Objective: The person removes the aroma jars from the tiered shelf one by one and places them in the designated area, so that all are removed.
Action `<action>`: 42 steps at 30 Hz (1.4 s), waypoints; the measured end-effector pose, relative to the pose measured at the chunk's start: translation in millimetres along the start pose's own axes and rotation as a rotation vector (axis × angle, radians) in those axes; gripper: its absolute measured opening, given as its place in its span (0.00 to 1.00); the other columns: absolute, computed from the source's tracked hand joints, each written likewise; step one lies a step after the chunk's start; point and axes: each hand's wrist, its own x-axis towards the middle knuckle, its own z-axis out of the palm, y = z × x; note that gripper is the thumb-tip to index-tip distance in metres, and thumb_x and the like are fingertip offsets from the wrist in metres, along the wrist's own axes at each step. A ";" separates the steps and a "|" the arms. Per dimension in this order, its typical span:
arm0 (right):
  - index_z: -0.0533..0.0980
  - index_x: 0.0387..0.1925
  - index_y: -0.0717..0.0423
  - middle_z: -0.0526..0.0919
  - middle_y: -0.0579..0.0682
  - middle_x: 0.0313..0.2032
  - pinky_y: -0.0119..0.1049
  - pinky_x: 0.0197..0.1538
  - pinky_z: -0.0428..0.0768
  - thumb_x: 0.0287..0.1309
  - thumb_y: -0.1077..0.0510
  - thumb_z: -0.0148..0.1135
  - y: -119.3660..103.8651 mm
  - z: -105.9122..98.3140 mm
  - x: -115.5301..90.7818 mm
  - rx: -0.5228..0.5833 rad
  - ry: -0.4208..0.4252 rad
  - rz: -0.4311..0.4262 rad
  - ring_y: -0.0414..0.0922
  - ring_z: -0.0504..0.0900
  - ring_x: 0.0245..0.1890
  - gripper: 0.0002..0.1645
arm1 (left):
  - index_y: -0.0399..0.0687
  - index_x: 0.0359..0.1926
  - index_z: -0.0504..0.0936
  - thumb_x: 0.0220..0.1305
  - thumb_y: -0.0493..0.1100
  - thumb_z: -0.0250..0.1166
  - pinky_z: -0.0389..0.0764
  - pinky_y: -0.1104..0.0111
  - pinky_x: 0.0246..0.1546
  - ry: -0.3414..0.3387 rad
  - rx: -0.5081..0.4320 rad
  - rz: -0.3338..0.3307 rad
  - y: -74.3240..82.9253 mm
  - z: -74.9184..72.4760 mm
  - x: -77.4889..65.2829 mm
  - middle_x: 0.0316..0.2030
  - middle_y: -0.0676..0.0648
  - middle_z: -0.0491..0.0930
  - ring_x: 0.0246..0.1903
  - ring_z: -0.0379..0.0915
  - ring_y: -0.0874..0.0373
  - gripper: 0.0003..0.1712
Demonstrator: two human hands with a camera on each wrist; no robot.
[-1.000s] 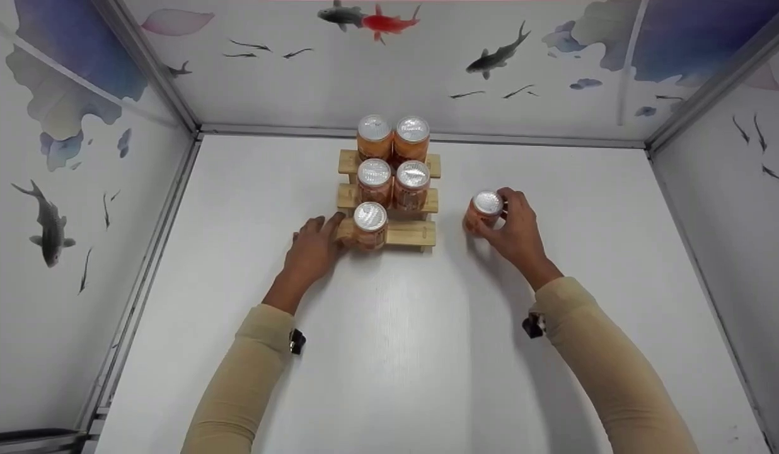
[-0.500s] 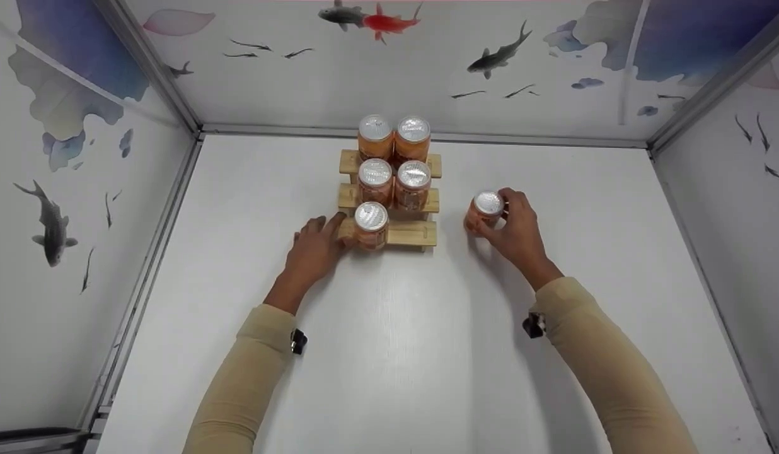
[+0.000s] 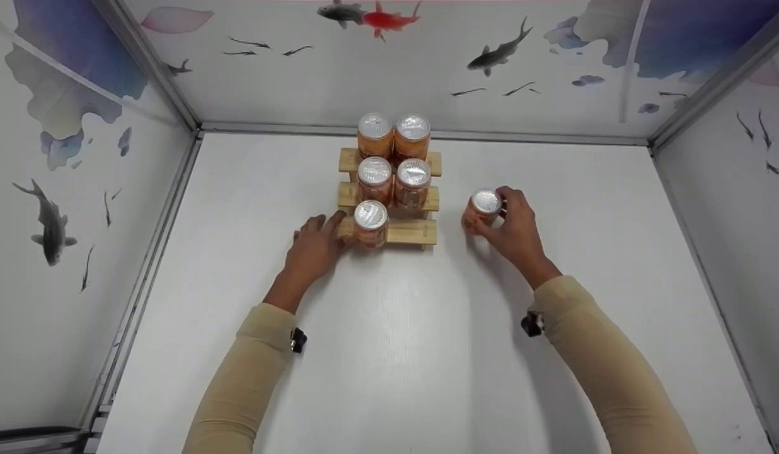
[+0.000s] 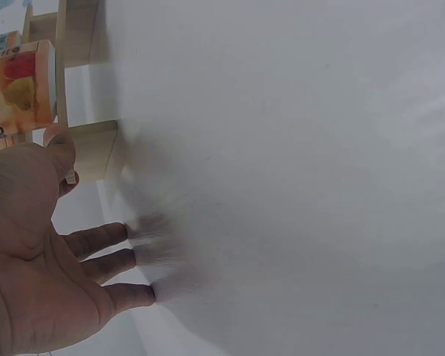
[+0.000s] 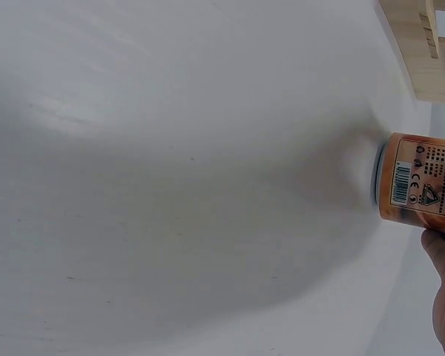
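Observation:
A three-step wooden rack (image 3: 415,233) carries several orange cans with silver lids, two on each of the back and middle steps. One can (image 3: 370,226) stands on the front step, toward its left end. My left hand (image 3: 314,247) holds that end of the rack between thumb and index finger. Its other fingers (image 4: 107,263) reach down to the table, spread, in the left wrist view. To the right of the rack, my right hand (image 3: 517,228) grips another orange can (image 3: 484,208), thumb in front and fingers behind. A barcode and small print show on this can (image 5: 423,182) in the right wrist view.
The white table (image 3: 389,353) is bordered by metal rails (image 3: 522,140). Upright panels with painted fish stand at the back (image 3: 270,82) and both sides. The rack sits close to the back rail.

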 end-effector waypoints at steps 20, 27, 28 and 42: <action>0.67 0.73 0.66 0.75 0.67 0.64 0.60 0.69 0.84 0.64 0.59 0.82 3.3 0.9 1.1 0.026 0.010 -0.004 0.66 0.82 0.68 0.44 | 0.61 0.87 0.61 0.86 0.59 0.60 0.62 0.32 0.81 0.017 -0.025 0.014 -1.0 -1.3 -1.1 0.81 0.31 0.63 0.81 0.61 0.30 0.37; 0.66 0.73 0.66 0.74 0.67 0.65 0.59 0.71 0.83 0.65 0.58 0.81 5.0 1.0 2.4 0.027 -0.005 -0.001 0.66 0.81 0.70 0.45 | 0.61 0.87 0.62 0.86 0.58 0.60 0.62 0.32 0.80 0.021 -0.012 0.016 -1.0 -0.6 -0.1 0.81 0.31 0.64 0.81 0.62 0.29 0.37; 0.66 0.73 0.66 0.74 0.67 0.65 0.59 0.71 0.83 0.65 0.57 0.81 5.3 1.0 2.4 0.027 -0.006 -0.002 0.66 0.81 0.70 0.45 | 0.61 0.87 0.62 0.85 0.58 0.60 0.62 0.31 0.80 0.021 -0.011 0.016 -1.2 -0.5 0.0 0.81 0.31 0.64 0.81 0.62 0.29 0.37; 0.64 0.75 0.67 0.73 0.67 0.68 0.59 0.72 0.82 0.66 0.58 0.81 6.6 -0.1 -0.6 0.018 -0.014 -0.010 0.65 0.80 0.70 0.47 | 0.61 0.87 0.61 0.85 0.58 0.61 0.63 0.31 0.80 0.008 -0.018 0.007 2.0 -1.6 -3.2 0.81 0.31 0.63 0.81 0.61 0.30 0.38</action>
